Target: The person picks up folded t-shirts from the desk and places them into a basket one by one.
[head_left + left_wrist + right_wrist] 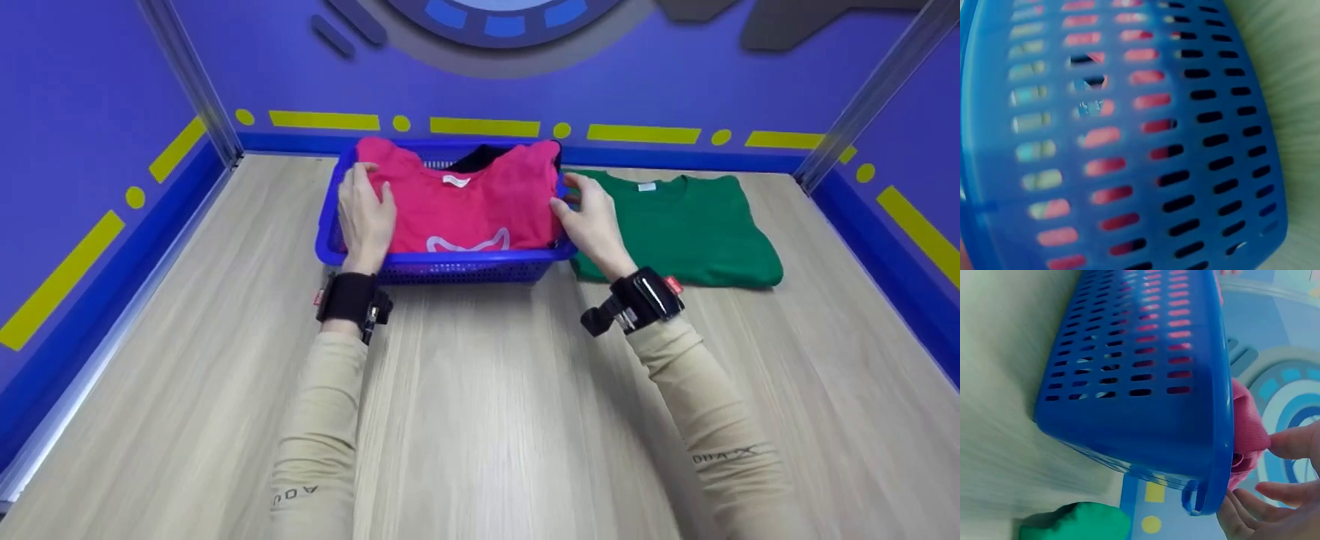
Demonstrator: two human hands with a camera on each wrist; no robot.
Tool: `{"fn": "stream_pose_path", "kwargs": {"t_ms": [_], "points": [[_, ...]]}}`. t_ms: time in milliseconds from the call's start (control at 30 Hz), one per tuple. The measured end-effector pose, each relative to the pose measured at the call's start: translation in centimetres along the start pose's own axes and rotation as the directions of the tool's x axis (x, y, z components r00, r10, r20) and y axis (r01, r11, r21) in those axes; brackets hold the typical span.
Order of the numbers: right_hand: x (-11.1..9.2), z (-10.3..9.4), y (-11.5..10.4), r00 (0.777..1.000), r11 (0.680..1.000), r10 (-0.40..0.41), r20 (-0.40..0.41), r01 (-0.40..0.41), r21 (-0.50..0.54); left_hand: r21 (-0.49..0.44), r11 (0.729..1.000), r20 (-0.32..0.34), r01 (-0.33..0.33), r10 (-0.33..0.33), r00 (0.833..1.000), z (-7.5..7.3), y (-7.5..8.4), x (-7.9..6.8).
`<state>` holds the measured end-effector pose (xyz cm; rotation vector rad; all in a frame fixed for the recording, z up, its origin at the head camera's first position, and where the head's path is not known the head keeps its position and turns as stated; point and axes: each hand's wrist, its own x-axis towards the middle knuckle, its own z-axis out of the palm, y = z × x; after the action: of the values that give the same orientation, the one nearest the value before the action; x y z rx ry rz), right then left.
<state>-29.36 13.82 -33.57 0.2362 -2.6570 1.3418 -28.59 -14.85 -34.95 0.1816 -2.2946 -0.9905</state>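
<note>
A folded pink shirt (pixel 465 202) with a white neck label and a pale print lies in a blue perforated basket (pixel 450 257). My left hand (pixel 365 214) rests on the shirt's left side, fingers extended toward the back. On the other side, my right hand (pixel 592 217) is at the basket's right rim. Its thumb (pixel 1292 441) touches the pink cloth, while its other fingers are spread by the rim. The left wrist view is filled by the perforated basket wall (pixel 994 169), with pink and black showing through the holes; the left hand is mostly out of that view.
A folded green shirt (pixel 682 232) lies on the wooden table (pixel 480 390), right of the basket. Black cloth (pixel 478 157) shows behind the pink shirt inside the basket. Blue panels (pixel 480 97) with yellow marks enclose the table at the back and sides.
</note>
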Motion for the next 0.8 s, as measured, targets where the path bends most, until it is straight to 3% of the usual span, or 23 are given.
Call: {"fn": "stream_pose_path", "kwargs": {"t_ms": [133,300,400,500,633,800], "points": [[-1.9,-0.4,1.0,0.989,0.992,-0.124,-0.083,0.124,0.003,0.021,0.982,-0.026,-0.190,0.190,0.981,0.9,1.1,-1.7],[-4.3,-0.8,2.4,0.967,0.974,-0.225,-0.122,0.227,0.002,-0.003,0.914,-0.012,-0.405,0.405,0.914,2.4,2.8,-4.5],[-5.7,-1.0,3.4,0.959,0.967,-0.253,-0.127,0.255,0.001,-0.031,0.851,0.030,-0.524,0.525,0.851,3.4,3.7,-6.7],[-6.7,-1.2,4.3,0.953,0.961,-0.274,-0.129,0.277,0.006,-0.050,0.776,0.094,-0.629,0.631,0.770,4.0,4.4,-8.8],[-7.1,-1.8,5.3,0.958,0.964,-0.267,-0.103,0.267,-0.016,-0.062,0.693,0.188,-0.718,0.715,0.674,4.4,5.3,-10.8],[-6.5,-3.2,7.1,0.980,0.969,-0.197,0.003,0.195,-0.153,-0.063,0.631,0.285,-0.773,0.754,0.592,4.7,6.1,-12.3]]}}
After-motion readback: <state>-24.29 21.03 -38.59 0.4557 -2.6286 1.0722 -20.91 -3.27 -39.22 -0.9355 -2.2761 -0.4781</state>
